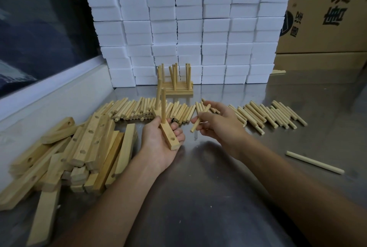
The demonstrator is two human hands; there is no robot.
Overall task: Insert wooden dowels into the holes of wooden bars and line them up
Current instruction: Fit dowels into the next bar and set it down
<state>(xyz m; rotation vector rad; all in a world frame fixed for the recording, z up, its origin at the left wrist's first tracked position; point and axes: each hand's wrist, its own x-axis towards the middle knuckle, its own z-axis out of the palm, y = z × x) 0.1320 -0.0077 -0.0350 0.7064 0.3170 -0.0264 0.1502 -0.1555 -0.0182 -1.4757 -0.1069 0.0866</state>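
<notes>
Left hand (160, 139) grips bar (168, 137) above the table's (218, 177) middle, two dowels seated, near hole (172, 139) upturned and free — right hand (216, 121) pinches next dowel (199, 118), angled toward it.

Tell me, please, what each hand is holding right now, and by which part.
Left hand grips a wooden bar around its middle; two dowels stand in it. Right hand pinches a loose dowel near its middle.

The underside of the held bar (166, 133) is hidden by the left hand (160, 143). Left of it, the bar pile (59, 153) is cut off by the frame edge.
</notes>
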